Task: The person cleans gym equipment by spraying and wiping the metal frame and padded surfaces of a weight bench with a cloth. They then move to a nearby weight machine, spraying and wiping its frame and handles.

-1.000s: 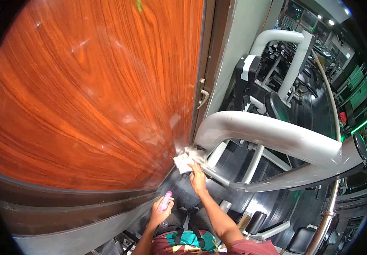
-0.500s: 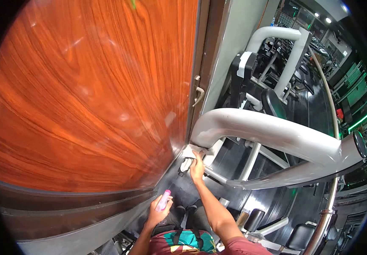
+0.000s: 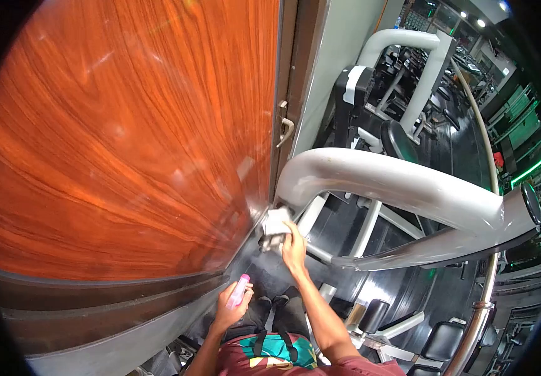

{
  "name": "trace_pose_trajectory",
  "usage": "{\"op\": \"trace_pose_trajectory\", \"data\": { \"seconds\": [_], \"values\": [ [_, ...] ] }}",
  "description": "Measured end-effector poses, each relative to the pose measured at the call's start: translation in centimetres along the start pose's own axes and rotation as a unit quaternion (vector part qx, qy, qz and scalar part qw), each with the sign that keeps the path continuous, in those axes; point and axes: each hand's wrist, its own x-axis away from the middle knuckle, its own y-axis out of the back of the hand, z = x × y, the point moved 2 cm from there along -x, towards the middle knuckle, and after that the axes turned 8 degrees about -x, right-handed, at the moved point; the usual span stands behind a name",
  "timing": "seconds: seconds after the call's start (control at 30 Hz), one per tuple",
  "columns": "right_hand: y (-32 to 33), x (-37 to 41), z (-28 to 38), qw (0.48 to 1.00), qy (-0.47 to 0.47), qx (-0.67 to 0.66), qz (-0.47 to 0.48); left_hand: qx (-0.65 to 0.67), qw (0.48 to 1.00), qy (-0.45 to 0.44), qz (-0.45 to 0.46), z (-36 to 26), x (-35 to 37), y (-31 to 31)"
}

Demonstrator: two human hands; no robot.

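Observation:
A small pink bottle [image 3: 239, 292] with a darker pink cap is gripped in my left hand [image 3: 228, 307], low in front of my body. My right hand [image 3: 293, 252] reaches forward, its fingers closed around a white cloth [image 3: 276, 223] that hangs down with a dark-marked lower end. The cloth is right by the lower left end of a thick grey-white machine tube [image 3: 383, 178], where the tube curves down beside the wood-grain panel.
A glossy wood-grain panel [image 3: 132, 138] fills the left side, with a metal door handle [image 3: 286, 132] at its right edge. Gym machines with a black padded seat [image 3: 398, 141] stand beyond the tube. A metal rail [image 3: 482, 306] runs along the right over dark flooring.
My right hand and the cloth have come slightly away from the tube's end, and more of the cloth shows. The left hand keeps the bottle; the view has shifted a little.

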Motion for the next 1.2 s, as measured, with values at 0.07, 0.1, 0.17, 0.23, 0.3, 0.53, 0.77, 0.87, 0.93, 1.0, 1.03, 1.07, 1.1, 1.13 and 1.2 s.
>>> {"op": "trace_pose_trajectory", "data": {
  "seconds": [0.07, 0.1, 0.17, 0.23, 0.3, 0.53, 0.77, 0.87, 0.93, 1.0, 1.03, 1.07, 1.1, 1.13, 1.2],
  "values": [
    [-1.4, -1.5, -2.1, 0.996, 0.072, 0.049, 0.008, -0.005, 1.0, -0.008, 0.0, -0.1, 0.3, 0.2],
    [-2.7, -1.9, -3.5, 0.983, 0.085, 0.142, 0.076, 0.002, 1.0, 0.005, -0.003, 0.0, 0.4, 0.1],
    [-4.4, -1.2, -4.2, 0.952, 0.166, 0.233, 0.107, 0.007, 1.0, 0.016, -0.008, 0.4, 0.7, 0.1],
    [-4.9, 0.1, -3.9, 0.966, 0.14, 0.194, 0.097, -0.006, 1.0, -0.002, -0.01, 0.7, 0.8, 0.1],
    [-4.6, 3.1, -3.8, 0.967, 0.132, 0.19, 0.109, -0.007, 1.0, -0.002, -0.01, 1.0, 1.0, 0.1],
    [-1.1, 2.5, -0.9, 0.994, -0.057, 0.01, 0.094, 0.026, 0.999, 0.007, -0.035, 1.2, 0.7, -0.3],
    [-3.6, -1.7, -5.2, 0.943, 0.185, 0.272, 0.045, 0.034, 0.998, -0.002, -0.051, 1.1, 0.5, -0.4],
    [-3.8, 2.8, -5.6, 0.993, 0.042, 0.102, 0.04, 0.021, 0.999, -0.001, -0.046, 0.6, 0.6, -0.1],
    [-2.6, 6.5, -5.1, 0.996, -0.033, 0.035, 0.069, 0.029, 0.999, 0.008, -0.045, 1.3, 0.9, -0.2],
    [-1.5, 9.5, -7.8, 0.995, -0.084, -0.036, 0.043, 0.038, 0.998, 0.015, -0.044, 1.5, 0.5, -0.2],
    [-0.9, 10.2, -9.8, 0.992, -0.112, -0.057, 0.019, 0.038, 0.998, 0.014, -0.044, 1.5, 0.5, -0.3],
    [-0.9, 9.9, -12.6, 0.984, -0.137, -0.098, -0.054, 0.039, 0.998, 0.014, -0.044, 1.5, 0.6, -0.3],
    [-0.8, 9.6, -14.7, 0.969, -0.16, -0.14, -0.127, 0.038, 0.998, 0.015, -0.044, 1.5, 0.6, -0.3],
    [-0.2, 8.2, -14.7, 0.936, -0.277, -0.167, -0.139, 0.036, 0.998, 0.014, -0.044, 1.4, 0.6, -0.3],
    [-0.4, 3.8, -12.3, 0.944, -0.257, -0.155, -0.139, 0.033, 0.998, 0.012, -0.045, 1.2, 0.6, -0.2]
  ]
}}
